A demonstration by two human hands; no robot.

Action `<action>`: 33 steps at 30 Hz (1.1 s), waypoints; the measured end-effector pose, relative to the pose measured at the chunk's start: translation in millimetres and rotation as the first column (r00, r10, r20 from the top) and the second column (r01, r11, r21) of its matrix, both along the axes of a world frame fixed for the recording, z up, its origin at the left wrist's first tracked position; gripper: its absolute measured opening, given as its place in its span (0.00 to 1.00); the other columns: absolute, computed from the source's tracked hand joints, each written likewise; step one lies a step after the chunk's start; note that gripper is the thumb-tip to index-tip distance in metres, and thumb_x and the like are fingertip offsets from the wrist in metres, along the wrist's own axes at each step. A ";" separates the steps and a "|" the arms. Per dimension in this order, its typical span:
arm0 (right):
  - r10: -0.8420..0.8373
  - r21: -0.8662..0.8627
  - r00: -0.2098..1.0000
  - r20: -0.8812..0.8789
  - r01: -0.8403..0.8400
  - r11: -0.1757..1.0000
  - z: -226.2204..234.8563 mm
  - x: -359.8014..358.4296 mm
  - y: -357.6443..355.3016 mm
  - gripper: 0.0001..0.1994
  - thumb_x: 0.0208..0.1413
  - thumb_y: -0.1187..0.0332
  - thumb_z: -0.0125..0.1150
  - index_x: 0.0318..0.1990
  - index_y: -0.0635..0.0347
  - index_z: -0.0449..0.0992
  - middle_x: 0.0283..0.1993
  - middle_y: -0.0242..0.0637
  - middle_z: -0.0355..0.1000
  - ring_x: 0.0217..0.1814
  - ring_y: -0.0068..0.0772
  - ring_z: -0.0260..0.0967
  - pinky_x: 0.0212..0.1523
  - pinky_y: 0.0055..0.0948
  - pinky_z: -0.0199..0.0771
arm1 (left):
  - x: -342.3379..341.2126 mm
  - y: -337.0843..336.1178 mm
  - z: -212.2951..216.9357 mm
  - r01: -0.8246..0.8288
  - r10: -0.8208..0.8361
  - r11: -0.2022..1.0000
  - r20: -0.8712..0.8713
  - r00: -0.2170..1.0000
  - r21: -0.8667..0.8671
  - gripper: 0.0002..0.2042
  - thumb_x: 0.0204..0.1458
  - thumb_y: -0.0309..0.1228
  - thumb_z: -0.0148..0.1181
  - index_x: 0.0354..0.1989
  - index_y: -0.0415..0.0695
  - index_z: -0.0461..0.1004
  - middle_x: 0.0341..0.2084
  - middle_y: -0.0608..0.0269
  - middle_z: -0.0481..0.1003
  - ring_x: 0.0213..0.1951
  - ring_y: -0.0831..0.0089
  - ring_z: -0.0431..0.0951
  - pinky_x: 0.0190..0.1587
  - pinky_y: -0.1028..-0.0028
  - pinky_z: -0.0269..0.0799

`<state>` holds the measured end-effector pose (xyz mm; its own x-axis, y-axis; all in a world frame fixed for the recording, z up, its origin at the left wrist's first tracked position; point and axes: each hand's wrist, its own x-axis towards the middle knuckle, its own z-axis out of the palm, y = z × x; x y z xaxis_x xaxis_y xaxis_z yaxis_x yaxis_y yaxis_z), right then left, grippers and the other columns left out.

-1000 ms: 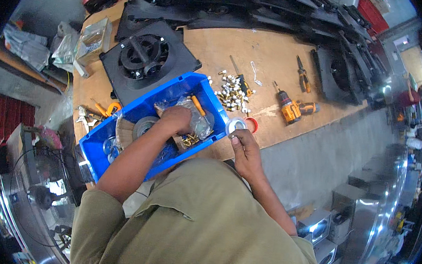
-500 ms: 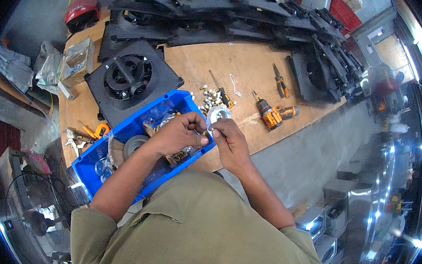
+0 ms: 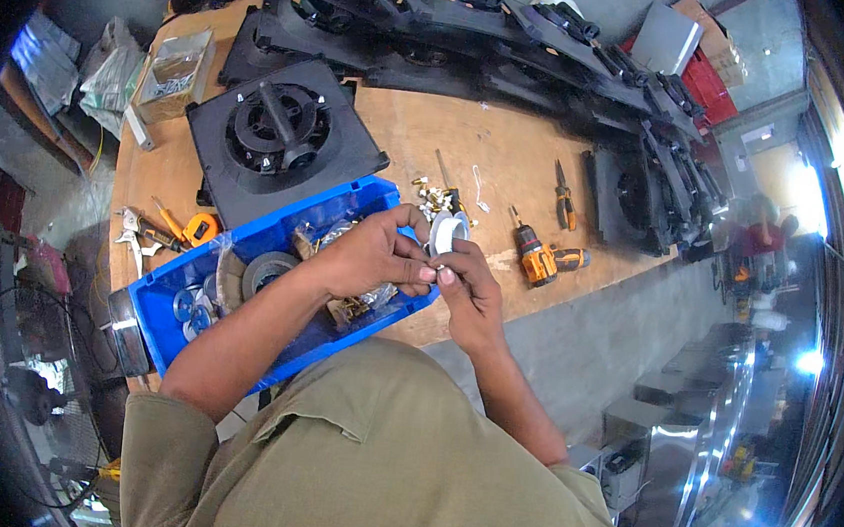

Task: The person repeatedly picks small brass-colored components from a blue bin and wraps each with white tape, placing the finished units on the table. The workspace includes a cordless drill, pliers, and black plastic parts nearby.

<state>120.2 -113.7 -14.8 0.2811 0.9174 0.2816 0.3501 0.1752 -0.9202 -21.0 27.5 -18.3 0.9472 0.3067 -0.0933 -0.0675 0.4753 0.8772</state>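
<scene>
Both hands, left hand [image 3: 374,255] and right hand [image 3: 467,286], pinch a half-hidden white ring [image 3: 445,233] in closed fingers above the blue bin [image 3: 243,248].

Bright daylight, rt-side glare, fisheye-warped edges

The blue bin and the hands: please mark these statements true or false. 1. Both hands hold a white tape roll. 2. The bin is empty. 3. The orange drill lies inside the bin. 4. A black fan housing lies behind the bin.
1. True: left hand and right hand meet on the white tape roll.
2. False: the blue bin holds parts.
3. False: the orange drill lies on the wooden table.
4. True: black fan housing.
</scene>
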 end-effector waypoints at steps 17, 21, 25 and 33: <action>-0.067 0.141 0.911 0.408 0.010 0.990 7.1 2.1 -6.2 0.20 0.49 0.71 0.64 0.51 0.61 0.75 0.51 0.48 0.65 0.54 0.45 0.66 0.55 0.39 0.66 | -2.2 -8.5 20.2 -0.063 0.058 0.997 0.106 0.993 0.048 0.23 0.52 0.25 0.66 0.54 0.40 0.64 0.35 0.59 0.79 0.37 0.78 0.78 0.40 0.77 0.73; -0.099 0.135 0.891 0.444 0.043 0.990 17.2 -0.1 -7.6 0.21 0.46 0.72 0.65 0.51 0.58 0.76 0.50 0.51 0.66 0.52 0.48 0.67 0.52 0.40 0.68 | -3.1 -10.1 22.8 -0.069 0.064 0.997 0.097 0.993 0.045 0.23 0.52 0.24 0.66 0.56 0.40 0.65 0.34 0.61 0.79 0.36 0.80 0.77 0.40 0.79 0.72; -0.096 0.140 0.878 0.468 0.034 0.990 23.3 -0.6 -7.7 0.21 0.47 0.69 0.66 0.52 0.53 0.77 0.50 0.51 0.66 0.50 0.50 0.69 0.48 0.40 0.71 | -4.2 -9.0 25.8 -0.080 0.069 0.992 0.109 0.992 0.100 0.23 0.52 0.23 0.65 0.56 0.40 0.65 0.34 0.61 0.79 0.36 0.80 0.77 0.40 0.79 0.73; -0.042 0.006 0.867 0.497 0.045 0.999 30.0 5.4 -9.4 0.33 0.52 0.73 0.61 0.65 0.68 0.57 0.57 0.59 0.66 0.60 0.51 0.67 0.59 0.41 0.66 | -5.2 -6.5 28.8 -0.129 0.117 0.983 0.095 0.989 0.128 0.26 0.52 0.20 0.63 0.60 0.40 0.61 0.32 0.60 0.78 0.38 0.77 0.79 0.43 0.77 0.76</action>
